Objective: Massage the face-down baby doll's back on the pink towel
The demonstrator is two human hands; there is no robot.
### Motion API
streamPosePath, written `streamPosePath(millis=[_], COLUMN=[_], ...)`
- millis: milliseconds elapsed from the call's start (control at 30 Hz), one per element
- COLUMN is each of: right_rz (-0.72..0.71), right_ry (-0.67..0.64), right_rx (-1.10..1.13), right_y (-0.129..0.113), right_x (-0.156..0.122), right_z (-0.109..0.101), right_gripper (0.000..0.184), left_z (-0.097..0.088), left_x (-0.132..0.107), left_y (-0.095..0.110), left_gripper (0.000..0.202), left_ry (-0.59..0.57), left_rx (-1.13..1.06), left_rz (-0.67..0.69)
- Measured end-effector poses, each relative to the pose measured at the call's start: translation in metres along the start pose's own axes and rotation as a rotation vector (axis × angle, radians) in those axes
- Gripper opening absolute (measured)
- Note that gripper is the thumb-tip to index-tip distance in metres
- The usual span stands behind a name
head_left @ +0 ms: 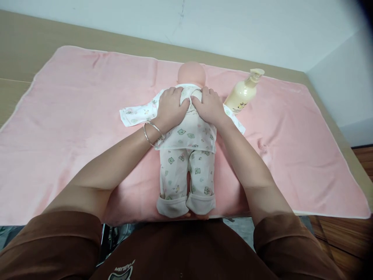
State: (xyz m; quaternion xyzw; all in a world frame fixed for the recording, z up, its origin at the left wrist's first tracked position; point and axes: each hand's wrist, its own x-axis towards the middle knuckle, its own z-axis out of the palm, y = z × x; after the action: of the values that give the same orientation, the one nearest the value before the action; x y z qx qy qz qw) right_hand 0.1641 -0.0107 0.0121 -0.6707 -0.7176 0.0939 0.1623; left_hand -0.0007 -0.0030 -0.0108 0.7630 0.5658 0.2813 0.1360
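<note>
A baby doll [191, 73] lies lengthwise in front of me, its bald head away from me and no facial features showing. It wears a white shirt [186, 134] and matching trousers [175, 171] with small green animal prints and turned-up cuffs. My left hand [172, 107] rests on the left of the doll's upper torso, fingers extended, thumb toward the middle. Mirroring it on the right side, my right hand [211, 105] lies with fingers forward and thumb inward. Both palms touch the shirt, which is wrinkled between the thumbs. The doll's sleeves spread out sideways.
A pink blanket [87, 116] covers much of the wooden table [26, 35]. On it, right of the doll, a cream-coloured pump bottle [241, 95] leans at a tilt beside the sleeve. A pale wall [233, 31] runs behind the table.
</note>
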Motion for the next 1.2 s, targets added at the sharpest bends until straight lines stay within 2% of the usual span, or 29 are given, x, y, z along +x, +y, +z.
streamPosePath(millis=[133,267,333,433,567,667,767,900,1000,1200], right_rz=[-0.031,-0.131,-0.187,-0.26,-0.287,-0.246,-0.159,-0.132,-0.145,-0.214], right_ry=[-0.056,-0.127,-0.118,-0.134,-0.17,-0.149,-0.115,-0.167,-0.189,-0.186], right_rx=[-0.018,-0.151,-0.236,-0.315,-0.319,-0.236,-0.153,-0.078,-0.104,-0.288], right_y=[0.0,-0.012,-0.022,-0.033,-0.034,-0.026,-0.014,-0.004,-0.004,-0.028], right_x=[-0.002,-0.021,-0.035,-0.05,-0.047,-0.033,-0.02,-0.011,-0.014,-0.041], right_z=[-0.008,-0.02,-0.024,-0.029,-0.033,-0.033,-0.029,-0.027,-0.029,-0.029], right_gripper=[0.063,0.062,0.065,0.069,0.06,0.055,0.061,0.064,0.069,0.071], left_z=[-0.018,-0.036,-0.036,-0.025,-0.008,-0.005,-0.009,-0.013,-0.015,-0.019], left_x=[-0.016,-0.021,-0.014,0.001,0.01,0.005,-0.006,-0.017,-0.011,0.011], left_y=[0.02,0.037,0.033,0.013,-0.008,-0.006,0.005,0.016,0.013,-0.004], left_gripper=[0.034,0.023,0.02,0.021,0.028,0.033,0.038,0.043,0.044,0.021], left_ry=[-0.033,-0.138,-0.136,-0.067,-0.01,-0.009,-0.037,-0.021,-0.059,-0.103], left_rx=[0.079,0.15,0.121,-0.018,-0.074,-0.025,0.036,0.064,0.025,-0.07], left_rz=[0.005,0.017,0.007,0.007,0.041,0.053,0.058,0.144,0.159,0.042])
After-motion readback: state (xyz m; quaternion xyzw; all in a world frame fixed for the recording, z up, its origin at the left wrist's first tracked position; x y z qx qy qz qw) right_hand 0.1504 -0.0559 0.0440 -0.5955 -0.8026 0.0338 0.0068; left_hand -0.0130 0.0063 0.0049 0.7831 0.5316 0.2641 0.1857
